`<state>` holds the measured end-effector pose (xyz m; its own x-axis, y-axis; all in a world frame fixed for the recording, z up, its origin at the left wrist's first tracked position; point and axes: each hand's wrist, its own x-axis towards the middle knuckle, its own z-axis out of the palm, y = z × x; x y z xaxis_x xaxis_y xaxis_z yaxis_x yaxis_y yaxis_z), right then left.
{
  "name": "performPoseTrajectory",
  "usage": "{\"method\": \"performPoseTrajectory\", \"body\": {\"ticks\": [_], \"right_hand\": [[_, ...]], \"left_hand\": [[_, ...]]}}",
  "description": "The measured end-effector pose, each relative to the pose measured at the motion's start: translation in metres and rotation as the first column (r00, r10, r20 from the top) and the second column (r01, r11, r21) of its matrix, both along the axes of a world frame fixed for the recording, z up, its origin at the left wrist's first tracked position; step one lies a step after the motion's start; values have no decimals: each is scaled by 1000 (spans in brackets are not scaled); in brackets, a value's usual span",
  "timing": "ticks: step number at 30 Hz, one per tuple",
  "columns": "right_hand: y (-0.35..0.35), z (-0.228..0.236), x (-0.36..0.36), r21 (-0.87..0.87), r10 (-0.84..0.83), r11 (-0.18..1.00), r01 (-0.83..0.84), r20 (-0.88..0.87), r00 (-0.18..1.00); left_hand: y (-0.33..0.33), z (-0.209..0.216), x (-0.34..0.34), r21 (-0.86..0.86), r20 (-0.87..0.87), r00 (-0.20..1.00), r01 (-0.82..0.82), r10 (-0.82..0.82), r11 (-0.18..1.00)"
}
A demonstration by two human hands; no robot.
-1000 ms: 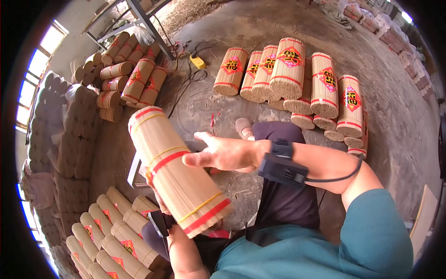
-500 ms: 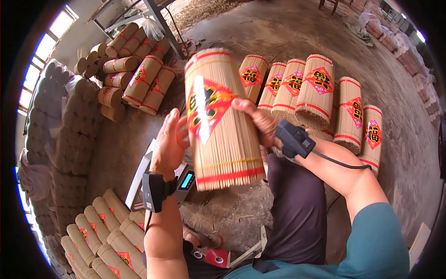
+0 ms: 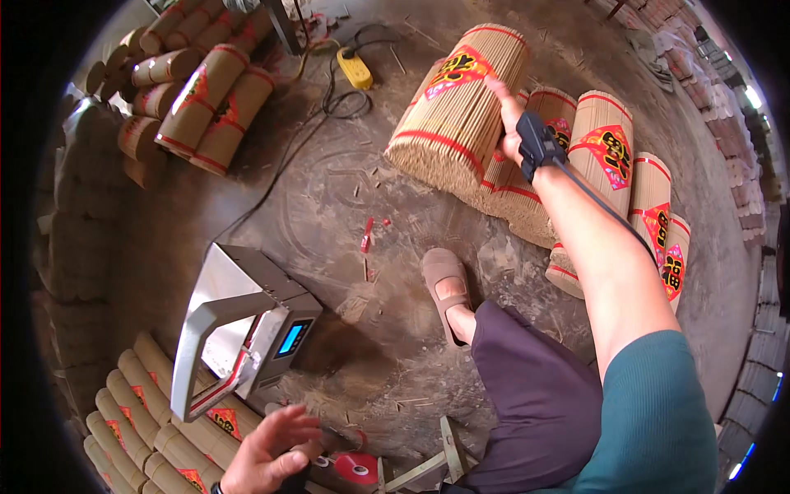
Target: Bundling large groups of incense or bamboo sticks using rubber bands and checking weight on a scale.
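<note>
A thick bundle of thin tan sticks (image 3: 444,115), bound with red bands and bearing a red diamond label, leans at the top right on other bundles. My right hand (image 3: 512,123) grips its right side, thumb over the top; the fingers beneath are partly hidden. Low in the view, near the bottom edge, my left hand (image 3: 276,453) is empty with its fingers apart and slightly curled. Beside it stands a grey metal machine (image 3: 247,321) with a lit blue display and a slanted frame.
Similar bundles (image 3: 605,148) lie in a row at the right. More are stacked at the upper left (image 3: 202,103) and lower left (image 3: 132,403). A yellow power strip (image 3: 355,68) with a black cable (image 3: 284,152) lies on the floor. A red tape roll (image 3: 356,468) is near my leg.
The bundle has moved away from me, from between my hands onto the row at the right. My left hand has come off it and dropped back toward the bottom edge.
</note>
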<state>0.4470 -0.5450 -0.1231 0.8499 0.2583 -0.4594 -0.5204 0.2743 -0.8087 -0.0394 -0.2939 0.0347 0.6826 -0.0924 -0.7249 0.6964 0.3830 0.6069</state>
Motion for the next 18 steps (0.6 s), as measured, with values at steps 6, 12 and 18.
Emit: {"method": "performPoseTrajectory", "body": {"ticks": [6, 12, 18], "right_hand": [[-12, -57, 73, -111, -66, 992, 63, -28, 997], [-2, -54, 70, -182, -6, 983, 6, -3, 1000], [-26, 10, 79, -912, 360, 353, 209, 338, 869]], "left_hand": [[2, -34, -12, 72, -110, 994, -18, 26, 997], [13, -38, -8, 100, -164, 986, 48, -31, 994], [1, -19, -12, 79, 1, 995, -100, 101, 992]]}}
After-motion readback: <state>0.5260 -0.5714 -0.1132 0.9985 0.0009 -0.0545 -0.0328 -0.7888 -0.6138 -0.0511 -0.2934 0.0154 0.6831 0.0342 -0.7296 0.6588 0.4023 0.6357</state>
